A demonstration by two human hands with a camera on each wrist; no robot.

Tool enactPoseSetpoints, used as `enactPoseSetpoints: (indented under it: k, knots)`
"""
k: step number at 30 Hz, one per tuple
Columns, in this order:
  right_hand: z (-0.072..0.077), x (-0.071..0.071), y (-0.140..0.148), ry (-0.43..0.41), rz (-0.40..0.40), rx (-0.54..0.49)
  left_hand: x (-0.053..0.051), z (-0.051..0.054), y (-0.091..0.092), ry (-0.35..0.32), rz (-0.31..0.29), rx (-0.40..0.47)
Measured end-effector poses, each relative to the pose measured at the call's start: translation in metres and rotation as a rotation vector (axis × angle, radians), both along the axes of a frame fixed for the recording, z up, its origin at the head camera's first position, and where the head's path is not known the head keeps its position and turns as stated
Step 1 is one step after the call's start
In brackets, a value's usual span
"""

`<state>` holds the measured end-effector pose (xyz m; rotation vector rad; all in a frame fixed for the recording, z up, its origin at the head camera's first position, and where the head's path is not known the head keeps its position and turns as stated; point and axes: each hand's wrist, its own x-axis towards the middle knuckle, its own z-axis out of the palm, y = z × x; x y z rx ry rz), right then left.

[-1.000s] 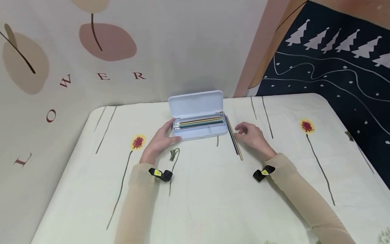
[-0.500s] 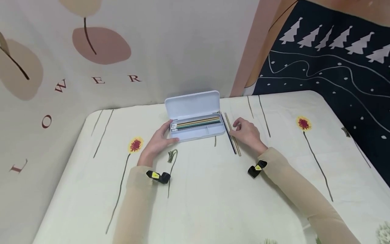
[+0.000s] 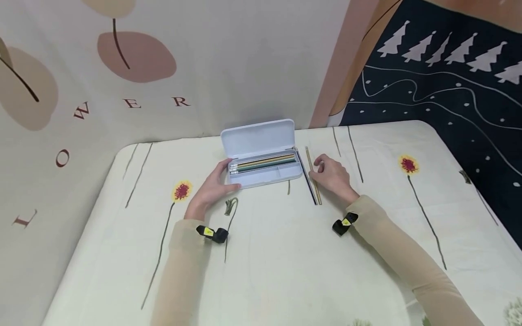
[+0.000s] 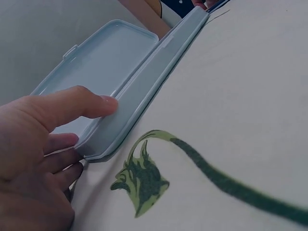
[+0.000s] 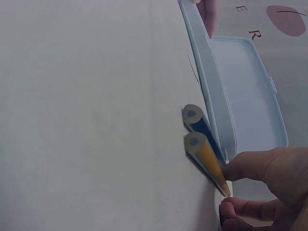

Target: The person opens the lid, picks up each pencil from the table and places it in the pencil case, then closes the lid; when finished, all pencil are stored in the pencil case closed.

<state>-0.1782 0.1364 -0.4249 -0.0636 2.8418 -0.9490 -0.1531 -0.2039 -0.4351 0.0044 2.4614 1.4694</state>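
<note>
An open pale blue pencil case [image 3: 261,181] lies on the cloth with its lid raised, and several pencils [image 3: 265,164] lie in its long compartment. My left hand [image 3: 213,188] grips the case's left end, thumb on the front wall and fingers round the end. Two loose pencils rest to the right of the case: a dark one [image 3: 306,179] close beside it and a yellow one [image 3: 309,158] farther right. My right hand [image 3: 332,175] pinches the yellow pencil between thumb and index finger; the pencil's near end almost meets the dark one's.
A white cloth with printed flowers [image 3: 408,165] covers the table [image 3: 265,271]. Behind the case hangs a pale printed wall cloth [image 3: 244,68]. A dark cloth with white trees [image 3: 432,90] hangs at the right.
My right hand has moved slightly left onto the yellow pencil. That pencil's far end has swung away from the dark pencil. My left hand has stayed on the case.
</note>
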Motion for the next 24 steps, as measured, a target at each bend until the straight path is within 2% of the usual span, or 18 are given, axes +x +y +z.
enactPoseSetpoints:
  k: [5, 9, 16, 24]
  knots:
    - [0.0, 0.001, 0.001, -0.004, 0.001, -0.014, 0.0, 0.0, -0.002, 0.012, -0.03, -0.004]
    - [0.0, 0.0, 0.004, 0.008, 0.001, -0.04, 0.001, 0.0, -0.003, 0.029, -0.01, 0.002]
    - [0.001, -0.002, 0.008, 0.01, -0.005, -0.083, 0.003, -0.001, -0.004, 0.019, 0.025, 0.059]
    - [0.004, -0.001, 0.025, 0.0, -0.009, -0.173, 0.001, 0.002, -0.003, 0.014, 0.022, 0.05]
